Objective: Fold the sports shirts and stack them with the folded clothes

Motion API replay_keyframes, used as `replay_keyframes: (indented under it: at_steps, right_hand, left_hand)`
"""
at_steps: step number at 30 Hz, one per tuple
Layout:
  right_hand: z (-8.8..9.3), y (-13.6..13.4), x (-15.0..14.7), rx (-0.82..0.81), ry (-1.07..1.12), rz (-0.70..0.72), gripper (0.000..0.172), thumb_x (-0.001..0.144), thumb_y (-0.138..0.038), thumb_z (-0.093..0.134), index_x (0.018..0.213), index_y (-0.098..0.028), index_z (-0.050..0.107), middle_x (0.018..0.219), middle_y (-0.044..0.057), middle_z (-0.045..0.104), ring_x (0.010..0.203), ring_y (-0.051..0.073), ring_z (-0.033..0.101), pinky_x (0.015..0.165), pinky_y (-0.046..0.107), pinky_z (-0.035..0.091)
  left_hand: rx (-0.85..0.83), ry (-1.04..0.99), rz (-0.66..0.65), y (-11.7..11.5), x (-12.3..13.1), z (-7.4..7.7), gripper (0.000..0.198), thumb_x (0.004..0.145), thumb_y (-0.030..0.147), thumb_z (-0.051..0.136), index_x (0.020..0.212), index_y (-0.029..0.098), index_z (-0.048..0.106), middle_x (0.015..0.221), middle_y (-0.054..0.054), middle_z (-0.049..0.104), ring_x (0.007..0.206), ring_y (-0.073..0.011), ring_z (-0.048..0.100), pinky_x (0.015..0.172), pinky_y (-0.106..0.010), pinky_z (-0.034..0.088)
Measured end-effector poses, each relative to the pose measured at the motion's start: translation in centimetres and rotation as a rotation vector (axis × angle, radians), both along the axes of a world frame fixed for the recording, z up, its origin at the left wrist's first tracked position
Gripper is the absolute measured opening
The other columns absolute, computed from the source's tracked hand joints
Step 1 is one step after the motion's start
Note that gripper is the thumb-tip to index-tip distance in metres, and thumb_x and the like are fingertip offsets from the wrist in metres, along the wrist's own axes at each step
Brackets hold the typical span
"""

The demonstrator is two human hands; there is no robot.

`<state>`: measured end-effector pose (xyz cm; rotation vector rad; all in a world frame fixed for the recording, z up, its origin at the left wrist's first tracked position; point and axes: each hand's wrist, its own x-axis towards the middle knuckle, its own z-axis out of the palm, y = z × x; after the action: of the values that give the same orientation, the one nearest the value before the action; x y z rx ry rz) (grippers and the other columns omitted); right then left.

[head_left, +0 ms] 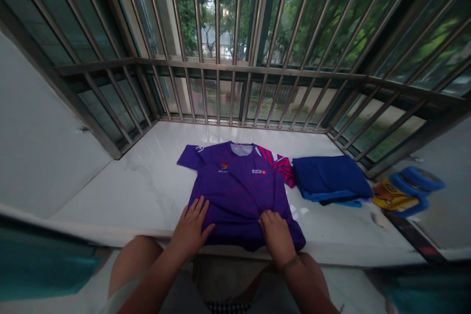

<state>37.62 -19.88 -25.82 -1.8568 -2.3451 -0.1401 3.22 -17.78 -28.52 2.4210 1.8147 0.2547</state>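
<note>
A purple short-sleeved shirt [239,191] lies spread face up on the white marble sill, its collar toward the window. Its sleeve on the right has a pink and red pattern. My left hand [193,225] rests on the lower left part of the shirt, fingers spread. On the lower right part, my right hand [274,230] has its fingers curled together against the fabric, which wrinkles beside them. Close to the patterned sleeve sits a stack of folded blue clothes [331,179].
A blue and yellow plastic container [405,189] stands at the right end of the sill [147,196]. Near it lie a dark flat object [415,238] and a small pale item [379,220]. Metal window bars [235,66] rise behind the sill.
</note>
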Motion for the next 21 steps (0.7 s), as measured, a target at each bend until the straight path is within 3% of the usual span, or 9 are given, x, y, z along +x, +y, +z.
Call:
replay_keyframes:
  at_steps: [3,6,9,12,15,18,21]
  right_hand:
    - [-1.4,-3.8,-0.5,0.022,0.001,0.076,0.011,0.106,-0.016,0.064,0.102,-0.025,0.068,0.102,0.004,0.073,0.095,0.025,0.067,0.078,0.036,0.048]
    - [-2.2,-7.4,-1.1,-0.019,0.055,0.186,0.014,0.101,-0.013,0.069,0.098,-0.026,0.067,0.096,0.001,0.073,0.092,0.024,0.069,0.077,0.035,0.049]
    - [-1.1,-8.6,-0.9,-0.054,0.163,0.236,0.009,0.102,-0.017,0.07,0.1,-0.027,0.068,0.1,0.001,0.074,0.093,0.024,0.069,0.082,0.036,0.051]
    - [1.4,-6.5,-0.1,-0.042,0.235,0.191,0.013,0.109,-0.023,0.06,0.104,-0.027,0.071,0.108,0.005,0.076,0.102,0.025,0.07,0.091,0.039,0.053]
    - [3.4,-2.3,0.1,-0.014,0.244,0.126,0.023,0.112,-0.026,0.053,0.12,-0.024,0.075,0.128,0.01,0.076,0.121,0.028,0.069,0.108,0.046,0.053]
    - [3.5,1.5,-0.6,-0.036,0.202,0.086,0.039,0.109,-0.025,0.055,0.145,-0.021,0.069,0.154,0.014,0.067,0.144,0.032,0.06,0.123,0.052,0.046]
    - [2.7,3.8,-1.8,-0.136,0.144,0.066,0.055,0.107,-0.026,0.057,0.161,-0.021,0.057,0.171,0.014,0.052,0.158,0.035,0.047,0.131,0.06,0.037]
  left_hand:
    - [-0.058,0.003,0.003,-3.8,-1.2,-0.5,0.083,0.097,0.058,0.063,0.173,0.032,0.043,0.181,-0.01,0.031,0.166,-0.0391,0.035,0.132,-0.065,0.039]
    - [-0.192,0.034,0.04,-7.3,-2.4,-0.4,0.085,0.087,0.065,0.069,0.166,0.04,0.054,0.178,-0.007,0.037,0.161,-0.0434,0.043,0.129,-0.067,0.043]
    - [-0.253,0.01,0.04,-8.0,-3.0,0.9,0.077,0.087,0.069,0.067,0.159,0.044,0.062,0.171,-0.007,0.052,0.152,-0.0452,0.056,0.128,-0.066,0.044]
    - [-0.086,-0.079,0.0,-4.2,-3.2,2.9,0.062,0.103,0.058,0.049,0.159,0.035,0.063,0.17,-0.008,0.055,0.153,-0.0377,0.056,0.131,-0.062,0.042]
    - [0.068,-0.14,0.017,2.6,-3.8,4.0,0.059,0.111,0.046,0.037,0.156,0.018,0.064,0.17,-0.017,0.054,0.154,-0.0345,0.056,0.13,-0.057,0.043]
    - [0.063,-0.129,0.168,9.0,-5.1,3.8,0.065,0.111,0.042,0.036,0.162,0.005,0.052,0.17,-0.026,0.05,0.156,-0.0357,0.053,0.129,-0.055,0.044]
    - [-0.016,-0.044,0.322,12.2,-7.4,2.8,0.071,0.11,0.044,0.036,0.166,0.0,0.044,0.171,-0.029,0.047,0.16,-0.0381,0.047,0.13,-0.054,0.041]
